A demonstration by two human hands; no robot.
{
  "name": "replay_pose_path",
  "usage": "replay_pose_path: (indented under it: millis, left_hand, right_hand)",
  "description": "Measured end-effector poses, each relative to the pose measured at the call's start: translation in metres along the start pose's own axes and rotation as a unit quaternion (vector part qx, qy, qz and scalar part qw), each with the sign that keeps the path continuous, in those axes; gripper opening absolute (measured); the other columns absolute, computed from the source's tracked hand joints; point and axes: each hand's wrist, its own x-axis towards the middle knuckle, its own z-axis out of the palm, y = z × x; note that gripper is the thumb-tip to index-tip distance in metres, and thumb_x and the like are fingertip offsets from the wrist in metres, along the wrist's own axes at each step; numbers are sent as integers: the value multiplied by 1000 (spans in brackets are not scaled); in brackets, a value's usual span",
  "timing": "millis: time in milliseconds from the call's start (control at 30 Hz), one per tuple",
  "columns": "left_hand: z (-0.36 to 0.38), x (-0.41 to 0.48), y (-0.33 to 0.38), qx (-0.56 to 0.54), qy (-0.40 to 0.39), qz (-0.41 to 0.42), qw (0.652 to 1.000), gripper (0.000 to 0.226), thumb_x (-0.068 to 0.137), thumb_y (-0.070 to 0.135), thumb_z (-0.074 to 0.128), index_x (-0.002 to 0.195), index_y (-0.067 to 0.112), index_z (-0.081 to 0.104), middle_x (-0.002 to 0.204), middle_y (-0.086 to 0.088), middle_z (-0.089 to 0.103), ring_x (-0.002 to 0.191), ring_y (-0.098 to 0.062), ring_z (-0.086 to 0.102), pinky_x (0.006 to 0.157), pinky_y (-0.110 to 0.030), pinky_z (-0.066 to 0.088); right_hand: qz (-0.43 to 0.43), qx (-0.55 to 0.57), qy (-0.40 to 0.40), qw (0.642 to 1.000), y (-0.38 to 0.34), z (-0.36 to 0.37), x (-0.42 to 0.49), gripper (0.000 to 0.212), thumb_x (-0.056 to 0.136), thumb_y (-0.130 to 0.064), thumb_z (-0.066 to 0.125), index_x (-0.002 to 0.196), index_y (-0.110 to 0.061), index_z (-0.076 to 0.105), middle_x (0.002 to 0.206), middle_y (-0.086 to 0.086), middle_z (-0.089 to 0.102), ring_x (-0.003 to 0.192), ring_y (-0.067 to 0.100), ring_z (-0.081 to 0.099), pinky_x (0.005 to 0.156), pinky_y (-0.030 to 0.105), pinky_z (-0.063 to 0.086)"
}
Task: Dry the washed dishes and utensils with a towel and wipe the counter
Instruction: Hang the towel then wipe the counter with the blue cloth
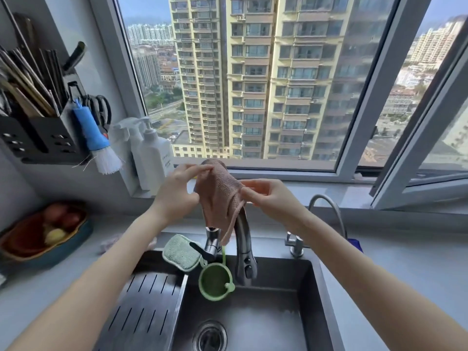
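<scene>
Pink ribbed dishcloth (217,198) hangs draped over the arch of the pull-down faucet (244,239) at the back edge of the steel sink (278,287), its long axis running straight down toward the basin. It lies between 2 hands, both touching it. Left hand (177,191) pinches the cloth's top left corner with thumb and forefinger; right hand (268,198) pinches its right edge, slightly lower. Freeing it likely means raising both pinches upward, off the arch.
</scene>
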Motion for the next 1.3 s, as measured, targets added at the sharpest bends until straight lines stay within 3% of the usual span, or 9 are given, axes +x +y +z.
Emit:
replay_pose_path:
  millis: [167,267,400,633,733,833,1067,1167,1300]
  left_hand:
    - [2,-23,55,71,97,69,990,30,78,5,60,106,14,68,104,-6,62,89,-23,58,83,-41,51]
    - [31,-40,110,80,55,198,975,22,78,11,59,96,14,72,95,-3,65,82,-15,54,78,-32,46]
    - [94,-42,160,108,6,293,950,21,77,8,60,93,14,73,90,-3,66,84,-23,61,72,-29,46]
    - [207,-47,197,39,-9,198,979,21,77,3,60,91,12,73,87,-2,66,77,-22,61,72,-20,41]
    - [245,-50,208,38,10,175,984,22,77,-3,60,89,10,71,85,-1,65,72,-18,57,69,-19,41]
    - [275,-59,215,52,31,185,981,22,76,-7,57,87,6,71,82,-4,65,72,-22,58,65,-27,45]
    - [306,-90,201,92,14,119,988,23,72,-10,56,82,4,72,78,-5,65,68,-22,58,60,-30,45]
    - [312,-103,194,85,-9,86,993,23,75,-4,53,82,6,72,79,-2,64,69,-14,53,60,-23,41]
    - [322,-113,186,57,-40,22,997,22,75,0,54,82,10,72,79,3,63,64,-12,51,58,-25,43]
  right_hand:
    - [18,9,163,986,43,-62,-51,9,92,-20,61,92,-25,69,93,2,73,89,16,69,82,28,53]
    - [67,6,220,973,89,-92,-84,16,91,-12,62,81,-21,71,81,1,74,80,17,71,77,36,55]
    - [83,8,233,969,116,-120,-118,17,91,-7,60,81,-16,71,78,0,73,65,12,68,62,21,53]
    - [345,-60,310,884,253,-201,-149,26,87,-37,61,83,-12,67,80,1,65,79,26,64,73,37,49]
    - [415,-109,247,869,296,-214,-135,43,88,-46,58,64,-13,46,65,-1,44,66,23,46,53,30,32]
    - [427,-135,207,870,318,-220,-102,51,83,-55,58,63,-17,31,66,-1,40,72,26,46,52,30,31]
    - [440,-128,156,875,354,-201,-45,51,67,-44,76,102,-13,56,98,5,66,91,28,63,68,31,49]
    - [393,-132,159,896,354,-198,-43,33,69,-31,73,93,-15,56,98,4,64,90,26,60,65,29,43]
    - [305,138,147,931,328,-206,-84,28,78,-6,65,98,-13,47,99,3,54,81,19,55,64,30,44]
